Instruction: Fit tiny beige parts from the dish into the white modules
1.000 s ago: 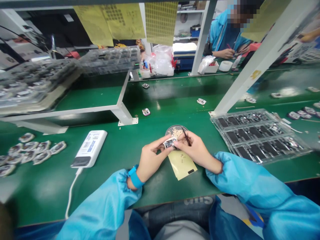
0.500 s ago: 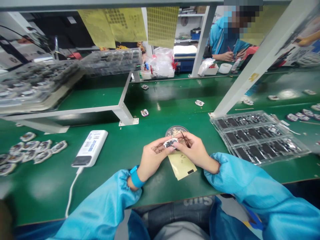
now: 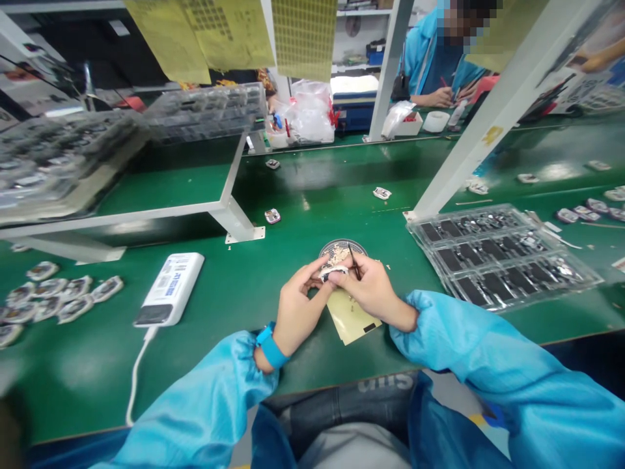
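My left hand (image 3: 299,301) is closed on a small white-edged electronic part (image 3: 334,271), pinched between thumb and fingers. Opposite it, my right hand (image 3: 377,292) has its thumb and fingertips at the same part. A pair of dark tweezers (image 3: 352,258) is tucked in the right fingers, pointing up and away. Just behind the hands lies a round grey perforated dish (image 3: 328,246) with many small pale bits in it. Beneath the hands is a yellow paper sheet (image 3: 352,324) with a few specks on it. Fingers hide much of the part.
A white power bank (image 3: 170,290) with a cable lies to the left, beside a cluster of similar parts (image 3: 73,299). Clear trays (image 3: 498,260) of dark pieces sit right, by a slanted post (image 3: 469,143). A raised shelf (image 3: 195,212) stands left; a co-worker (image 3: 430,65) sits opposite.
The part has tilted between my hands, so its inner face shows less. Both hands have shifted slightly, uncovering more of the dish. The whole view has moved a little.
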The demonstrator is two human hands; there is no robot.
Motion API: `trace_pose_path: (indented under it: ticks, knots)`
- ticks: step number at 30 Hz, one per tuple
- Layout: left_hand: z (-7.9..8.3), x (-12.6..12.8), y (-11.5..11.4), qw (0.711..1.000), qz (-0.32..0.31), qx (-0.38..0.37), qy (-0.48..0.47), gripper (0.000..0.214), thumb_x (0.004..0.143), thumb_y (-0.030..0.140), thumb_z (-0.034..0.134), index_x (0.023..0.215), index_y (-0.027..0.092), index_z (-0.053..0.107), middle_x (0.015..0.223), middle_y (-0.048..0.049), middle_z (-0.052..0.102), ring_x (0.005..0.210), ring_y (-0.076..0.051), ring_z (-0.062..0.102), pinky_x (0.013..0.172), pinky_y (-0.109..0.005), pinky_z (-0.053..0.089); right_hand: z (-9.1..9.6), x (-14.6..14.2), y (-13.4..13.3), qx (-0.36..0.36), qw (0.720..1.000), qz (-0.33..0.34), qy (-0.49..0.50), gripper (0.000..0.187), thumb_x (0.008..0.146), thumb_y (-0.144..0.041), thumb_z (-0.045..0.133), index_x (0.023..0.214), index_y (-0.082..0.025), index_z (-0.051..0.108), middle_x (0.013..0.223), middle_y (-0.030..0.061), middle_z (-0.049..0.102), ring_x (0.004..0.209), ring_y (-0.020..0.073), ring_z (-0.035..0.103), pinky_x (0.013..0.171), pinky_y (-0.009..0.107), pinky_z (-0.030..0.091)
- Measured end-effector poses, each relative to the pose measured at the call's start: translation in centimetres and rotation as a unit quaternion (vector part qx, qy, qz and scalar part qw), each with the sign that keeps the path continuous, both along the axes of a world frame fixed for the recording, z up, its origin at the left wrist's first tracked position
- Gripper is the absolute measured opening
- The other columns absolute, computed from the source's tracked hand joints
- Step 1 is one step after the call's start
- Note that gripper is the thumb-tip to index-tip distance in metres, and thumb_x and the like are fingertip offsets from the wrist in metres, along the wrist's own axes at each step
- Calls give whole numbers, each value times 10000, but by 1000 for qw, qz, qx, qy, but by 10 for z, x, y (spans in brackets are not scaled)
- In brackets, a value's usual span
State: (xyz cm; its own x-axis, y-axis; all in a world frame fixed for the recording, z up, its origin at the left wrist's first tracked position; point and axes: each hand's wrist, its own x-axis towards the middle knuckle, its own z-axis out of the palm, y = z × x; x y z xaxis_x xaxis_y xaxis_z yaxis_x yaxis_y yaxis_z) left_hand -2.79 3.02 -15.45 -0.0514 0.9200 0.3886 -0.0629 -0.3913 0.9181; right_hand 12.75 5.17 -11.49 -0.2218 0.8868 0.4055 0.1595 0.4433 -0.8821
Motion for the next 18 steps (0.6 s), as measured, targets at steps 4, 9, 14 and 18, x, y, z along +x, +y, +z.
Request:
trace_pose_path:
  ticks: [4, 9, 14, 18]
  knots:
    - [7, 4, -2, 999, 10, 17, -27, 558, 832, 277, 754, 1359, 195, 592, 769, 27, 559, 732, -105, 566, 740, -217, 506, -2, -3, 2, -23, 999, 0, 31, 384, 745, -520, 795, 778, -188, 604, 779, 31, 671, 680, 160, 586, 637, 290, 468]
    - [8, 3, 3, 999, 0, 32, -25, 550, 842, 273, 739, 1344, 187, 531, 761, 37, 531, 725, -108, 554, 723, -218, 479, 1, 4, 11, 8, 998, 10, -61, 342, 778, -492, 785, 840, -178, 664, 793, 30, 670, 717, 171, 595, 671, 306, 487]
    - [4, -2, 5, 993, 41, 83, 68, 476, 866, 237, 707, 1300, 215, 513, 826, 21, 571, 784, -127, 583, 792, -253, 485, 14, 20, 14, 209, 970, 11, -126, 166, 910, -337, 688, 993, -193, 692, 1014, 68, 678, 966, 191, 634, 874, 330, 508]
    - [2, -5, 4, 984, 69, 111, 120, 464, 881, 210, 683, 1311, 227, 510, 853, 15, 594, 810, -132, 590, 823, -274, 493, 18, 29, 18, 273, 947, 56, -159, 98, 923, -281, 683, 944, -187, 703, 955, 58, 668, 916, 172, 639, 837, 308, 526]
